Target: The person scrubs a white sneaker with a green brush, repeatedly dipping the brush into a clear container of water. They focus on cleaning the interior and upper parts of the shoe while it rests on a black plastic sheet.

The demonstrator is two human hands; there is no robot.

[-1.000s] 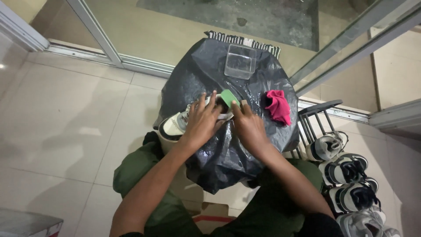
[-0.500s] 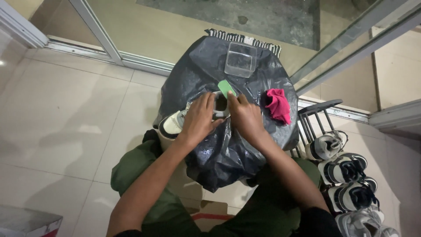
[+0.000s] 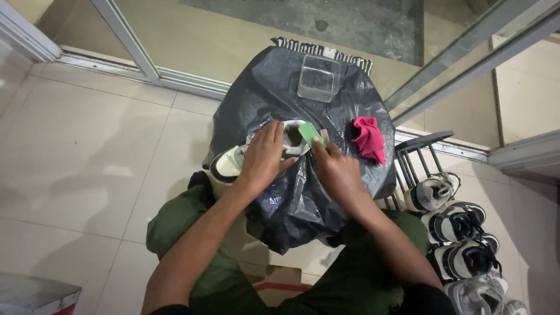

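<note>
Your left hand lies palm-down over the white sneaker, fingers spread and curled round its upper, pinning it on the black plastic sheet that covers the small table in front of you. The shoe lies on its side at the centre of the sheet, its toe pointing toward 8 o'clock and its opening toward 2 o'clock.

Your right hand is closed around a green brush, whose green end sticks out past your fingertips and touches the sneaker at its opening, just at 1 o'clock of your left hand. The two hands are close together, almost meeting over the shoe.

At 12 o'clock of the sneaker, near the far edge of the sheet, stands a clear plastic container, upright and apart from the shoe. At 3 o'clock, a crumpled red cloth lies on the sheet, near your right hand but not touching it.

Beyond the table at 4 o'clock, a dark shoe rack holds several pairs of sneakers. At 7 o'clock, in the lower corner, a box sits on the pale tiled floor.
</note>
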